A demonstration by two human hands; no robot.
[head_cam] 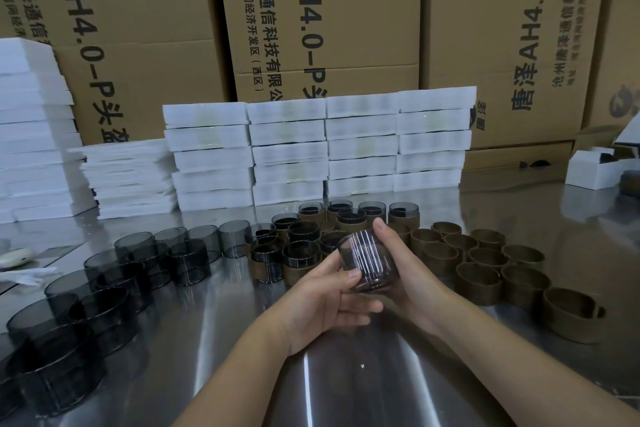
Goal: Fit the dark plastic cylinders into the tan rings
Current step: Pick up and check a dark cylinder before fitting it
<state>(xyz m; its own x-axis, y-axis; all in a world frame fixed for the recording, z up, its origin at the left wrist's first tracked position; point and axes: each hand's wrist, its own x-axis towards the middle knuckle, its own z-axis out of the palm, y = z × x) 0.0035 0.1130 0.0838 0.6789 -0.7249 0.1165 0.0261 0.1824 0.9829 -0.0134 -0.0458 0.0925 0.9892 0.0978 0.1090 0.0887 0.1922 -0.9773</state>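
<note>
Both hands hold one dark plastic cylinder (pixel 367 259) above the steel table, tilted, with bright streaks on its wall. My left hand (pixel 325 302) pinches its near edge with the thumb on top. My right hand (pixel 401 263) wraps round its right side, fingers curled behind it. Several loose dark cylinders (pixel 114 288) stand in rows on the left. Several empty tan rings (pixel 485 260) stand on the right. Behind the hands, several tan rings with dark cylinders fitted in them (pixel 301 253) stand grouped together.
The steel table (pixel 242 340) reflects light in front of me. Stacks of white foam trays (pixel 318 149) line the back, with more at the left (pixel 34 128). Large cardboard boxes (pixel 311 17) form a wall behind. A small white box (pixel 588 170) sits far right.
</note>
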